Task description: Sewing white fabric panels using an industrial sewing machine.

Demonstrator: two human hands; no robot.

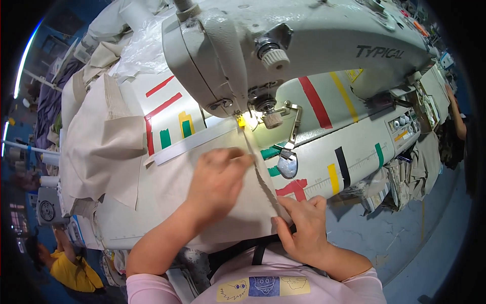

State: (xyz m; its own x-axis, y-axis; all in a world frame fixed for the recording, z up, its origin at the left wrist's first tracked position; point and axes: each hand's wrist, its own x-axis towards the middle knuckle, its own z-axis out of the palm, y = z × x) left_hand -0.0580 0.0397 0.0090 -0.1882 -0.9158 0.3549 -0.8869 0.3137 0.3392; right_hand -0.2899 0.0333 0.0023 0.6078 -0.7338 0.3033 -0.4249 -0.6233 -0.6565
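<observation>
A beige piece of fabric [172,187] lies on the bed of a white sewing machine [202,55], its upper edge reaching the lit needle area [244,120]. A white strip [195,144] lies along its upper left edge. My left hand [217,180] is over the fabric near its right edge, fingers bent and smeared by motion, so its grip is unclear. At the lower right corner, my right hand [306,225] is closed, thumb and forefinger pinching the folded right edge. A hinged metal guide arm [293,126] stands right of the needle.
Stacked beige cloth [101,157] lies at the left, with clear plastic wrap [144,53] behind it. Coloured tape strips [315,101] mark the machine bed. More cloth pieces [417,175] hang at the right. A person in yellow [76,271] is at the lower left; another person's arm [455,111] shows far right.
</observation>
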